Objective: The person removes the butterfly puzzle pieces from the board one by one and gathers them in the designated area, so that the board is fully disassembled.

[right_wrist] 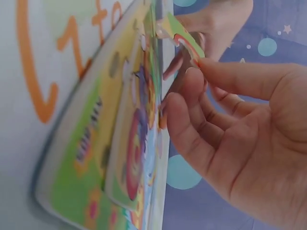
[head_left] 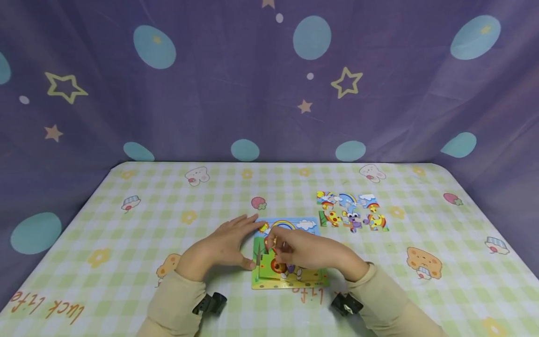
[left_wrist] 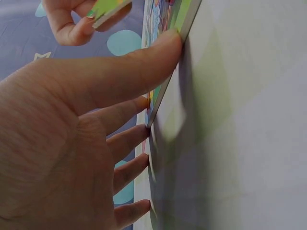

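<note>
A picture puzzle board [head_left: 290,284] with a rainbow, sun and cartoon animals lies flat on the table in front of me. My left hand [head_left: 227,242] has its fingers spread along the board's left side, and its thumb [left_wrist: 158,50] touches the board's edge. Over the board, my right hand [head_left: 305,248] pinches a green puzzle piece [right_wrist: 187,38] between thumb and fingers. The piece [left_wrist: 109,10] is tilted and held above the board in the left wrist view. Part of the board's picture is hidden beneath the right hand.
Several loose puzzle pieces [head_left: 353,219] lie in rows beyond the board to the right. A green-and-white checked cloth [head_left: 126,262] with printed figures covers the table. Behind its far edge hangs a purple curtain [head_left: 202,93].
</note>
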`<state>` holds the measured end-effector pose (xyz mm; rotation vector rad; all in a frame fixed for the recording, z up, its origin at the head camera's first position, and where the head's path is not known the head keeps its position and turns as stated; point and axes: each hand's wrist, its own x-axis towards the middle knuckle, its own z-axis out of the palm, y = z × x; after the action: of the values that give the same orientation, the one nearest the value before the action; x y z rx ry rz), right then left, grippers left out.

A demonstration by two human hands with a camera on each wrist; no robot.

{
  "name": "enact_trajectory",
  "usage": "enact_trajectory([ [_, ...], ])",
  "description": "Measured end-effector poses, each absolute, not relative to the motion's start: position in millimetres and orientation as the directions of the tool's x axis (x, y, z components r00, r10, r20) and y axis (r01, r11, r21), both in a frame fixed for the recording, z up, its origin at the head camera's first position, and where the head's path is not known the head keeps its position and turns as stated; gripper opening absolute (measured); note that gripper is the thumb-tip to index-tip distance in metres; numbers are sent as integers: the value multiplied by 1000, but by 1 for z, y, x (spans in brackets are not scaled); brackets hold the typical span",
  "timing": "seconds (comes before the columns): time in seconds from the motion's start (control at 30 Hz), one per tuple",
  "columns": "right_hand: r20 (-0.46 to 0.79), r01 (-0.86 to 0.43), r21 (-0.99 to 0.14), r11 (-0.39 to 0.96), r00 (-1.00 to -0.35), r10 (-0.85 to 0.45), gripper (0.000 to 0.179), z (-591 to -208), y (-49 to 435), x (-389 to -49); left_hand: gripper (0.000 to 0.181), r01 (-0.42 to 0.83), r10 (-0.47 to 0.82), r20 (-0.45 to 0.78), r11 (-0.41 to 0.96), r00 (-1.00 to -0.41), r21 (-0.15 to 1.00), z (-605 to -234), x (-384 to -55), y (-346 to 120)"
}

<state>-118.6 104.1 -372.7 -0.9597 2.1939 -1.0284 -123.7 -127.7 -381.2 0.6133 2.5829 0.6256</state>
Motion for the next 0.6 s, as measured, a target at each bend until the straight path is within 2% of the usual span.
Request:
enact_trajectory([
  [0.33,-172,-395,-808,437,-552,-816,15,-364,115,-124,92,320,503,-278,800,-818,507,-380,-123,-128],
  [0.6,-172,-372,-829,418,-541,-823,13,-355,127,-129,92,317,505,-277,796,-818,515,-381,-123,-128],
])
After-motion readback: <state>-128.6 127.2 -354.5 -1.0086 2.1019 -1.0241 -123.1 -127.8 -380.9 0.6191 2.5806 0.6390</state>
